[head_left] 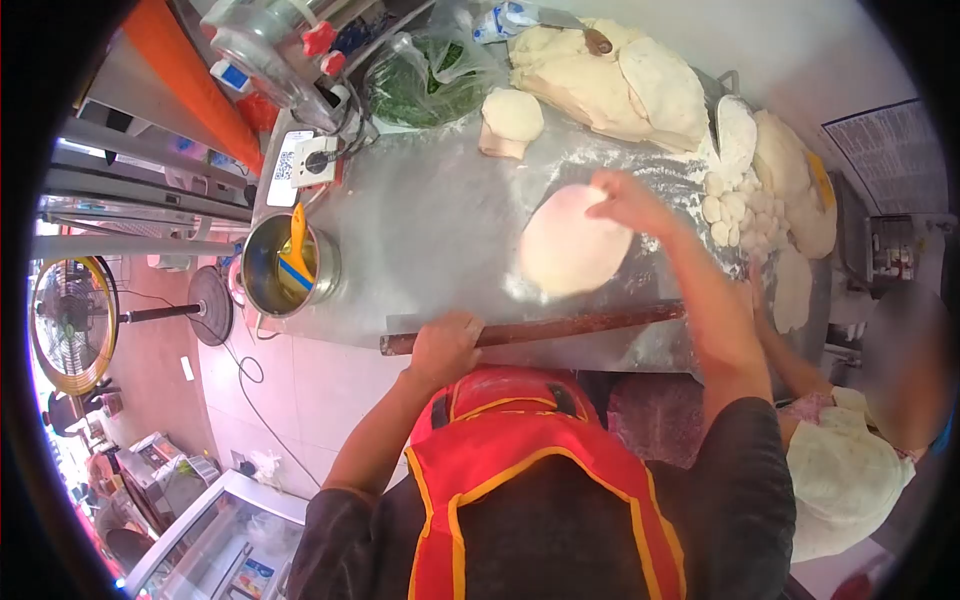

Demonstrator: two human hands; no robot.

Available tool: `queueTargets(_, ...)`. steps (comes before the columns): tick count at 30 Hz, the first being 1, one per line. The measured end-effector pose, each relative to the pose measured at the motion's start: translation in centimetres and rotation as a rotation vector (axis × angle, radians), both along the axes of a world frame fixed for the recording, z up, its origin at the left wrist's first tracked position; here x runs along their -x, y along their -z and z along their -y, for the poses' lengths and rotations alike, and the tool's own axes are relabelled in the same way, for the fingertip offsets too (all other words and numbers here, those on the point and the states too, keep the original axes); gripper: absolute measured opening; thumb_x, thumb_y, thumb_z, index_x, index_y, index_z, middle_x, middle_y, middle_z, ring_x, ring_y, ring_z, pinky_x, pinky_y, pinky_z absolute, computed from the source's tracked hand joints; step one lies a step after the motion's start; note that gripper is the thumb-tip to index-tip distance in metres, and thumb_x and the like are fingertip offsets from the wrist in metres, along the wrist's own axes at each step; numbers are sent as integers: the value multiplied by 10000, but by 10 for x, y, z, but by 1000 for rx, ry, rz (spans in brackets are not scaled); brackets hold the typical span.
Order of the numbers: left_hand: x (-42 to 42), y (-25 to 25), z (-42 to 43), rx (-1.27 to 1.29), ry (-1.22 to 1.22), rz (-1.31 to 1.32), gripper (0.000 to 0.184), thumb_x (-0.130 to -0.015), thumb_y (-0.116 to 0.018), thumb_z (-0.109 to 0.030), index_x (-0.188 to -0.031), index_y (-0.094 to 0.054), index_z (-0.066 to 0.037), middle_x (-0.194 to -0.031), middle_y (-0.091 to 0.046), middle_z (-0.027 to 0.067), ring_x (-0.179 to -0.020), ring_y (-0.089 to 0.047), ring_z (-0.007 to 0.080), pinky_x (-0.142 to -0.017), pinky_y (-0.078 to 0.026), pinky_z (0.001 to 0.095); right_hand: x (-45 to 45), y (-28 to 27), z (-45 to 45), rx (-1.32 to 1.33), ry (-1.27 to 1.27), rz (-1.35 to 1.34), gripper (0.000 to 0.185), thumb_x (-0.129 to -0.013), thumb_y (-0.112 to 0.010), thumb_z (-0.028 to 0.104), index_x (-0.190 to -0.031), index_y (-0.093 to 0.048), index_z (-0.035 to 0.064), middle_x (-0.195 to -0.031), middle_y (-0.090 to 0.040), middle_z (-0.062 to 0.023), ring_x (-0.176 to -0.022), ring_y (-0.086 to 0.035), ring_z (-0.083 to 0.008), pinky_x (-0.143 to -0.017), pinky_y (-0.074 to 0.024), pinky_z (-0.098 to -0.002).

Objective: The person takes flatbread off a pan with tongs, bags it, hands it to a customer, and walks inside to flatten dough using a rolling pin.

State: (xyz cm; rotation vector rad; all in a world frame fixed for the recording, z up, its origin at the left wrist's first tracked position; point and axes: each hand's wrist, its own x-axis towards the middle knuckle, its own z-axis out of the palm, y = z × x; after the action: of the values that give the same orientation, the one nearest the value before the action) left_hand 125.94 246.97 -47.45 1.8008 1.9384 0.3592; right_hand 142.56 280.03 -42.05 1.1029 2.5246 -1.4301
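Note:
On the grey work surface [400, 220] lies a flat round sheet of dough [572, 245], dusted with flour. My right hand [628, 203] pinches the upper right edge of this sheet. My left hand [447, 347] is wrapped round the left part of a long dark red rolling pin [580, 326], which lies along the near edge of the surface, below the dough sheet. A smaller folded piece of dough [512, 118] sits farther back, touching neither hand.
A large dough mass [610, 85] and a bag of greens [430, 85] stand at the back. Small dough pieces [735, 215] lie at the right, near a co-worker [850, 460]. A metal pot [282, 270] with a yellow-handled brush is at the left edge.

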Motion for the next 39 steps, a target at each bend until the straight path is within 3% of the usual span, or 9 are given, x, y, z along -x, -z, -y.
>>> queueTargets(4, 5, -1, 4, -36, 39, 4, 261, -686, -681, -147, -915, -587, -63, -877, -578, 98, -875, -602, 299, -696, -514, 423, 13, -68, 5, -537, -49, -6, 252, -790, -663, 117, -1032, -625, 63, -878, -677, -153, -788, -662, -313, -703, -504, -381)
queueTargets(7, 6, 2, 6, -42, 70, -7, 266, -679, -686, -140, -914, -587, -63, -881, -577, 93, -879, -601, 292, -688, -512, 420, 25, -19, 9, -826, -52, 300, 232, -872, -572, 140, -1091, -639, 103, -937, -691, -131, -850, -672, -316, -722, -520, -401)
queueTargets(13, 7, 8, 22, -49, 103, 50, 278, -683, -692, -141, -933, -589, -78, -923, -585, 94, -897, -599, 292, -708, -519, 417, -2, 81, 131, -636, -2, 46, 202, -893, -533, 151, -1017, -693, 150, -963, -686, -127, -854, -667, -309, -706, -534, -406)
queueTargets(21, -2, 21, 41, -1, 146, 106, 245, -680, -679, -141, -897, -585, -74, -879, -586, 96, -885, -596, 305, -713, -511, 427, -106, 91, 184, -472, -90, -225, 256, -721, -589, -44, -943, -656, 65, -1078, -666, -89, -1113, -577, -330, -1002, -418, -437)
queueTargets(27, 5, 22, 9, -52, 106, 88, 232, -696, -680, -170, -888, -592, -75, -866, -614, 122, -808, -606, 338, -719, -500, 442, -168, 60, 208, -469, 354, -25, 394, -810, -640, 80, -1200, -580, 62, -1226, -589, -152, -1198, -518, -338, -1067, -343, -477)
queueTargets(30, 4, 14, -11, -87, 53, -56, 270, -708, -691, -198, -942, -620, -84, -890, -625, 105, -857, -610, 325, -815, -481, 459, -192, 66, 217, -802, 188, 147, 547, -817, -696, 216, -1302, -497, 60, -1315, -526, -151, -1257, -455, -352, -1100, -265, -543)
queueTargets(31, 3, 44, 1, -234, -9, -125, 425, -736, -702, -241, -1118, -621, -75, -1087, -630, 135, -1068, -579, 334, -982, -392, 500, -198, 86, 213, -803, 244, 222, 628, -819, -685, 243, -1365, -444, 47, -1403, -462, -147, -1319, -396, -362, -1114, -195, -597)
queueTargets(35, -24, 50, -27, -213, -276, -254, 686, -803, -671, -277, -1397, -436, -25, -1463, -402, 191, -1397, -304, 362, -1115, -207, 566, -179, 116, 175, -776, 399, 226, 647, -867, -610, 264, -1424, -386, 20, -1468, -392, -182, -1372, -339, -362, -1130, -174, -587)
queueTargets(39, 13, 50, -128, -197, -276, -487, 677, -874, -599, -350, -1446, -375, -65, -1502, -353, 168, -1421, -253, 351, -1135, -167, 572, -137, 118, 71, -942, 373, 271, 607, -926, -538, 303, -1454, -355, 65, -1496, -371, -137, -1401, -308, -327, -1137, -159, -584)
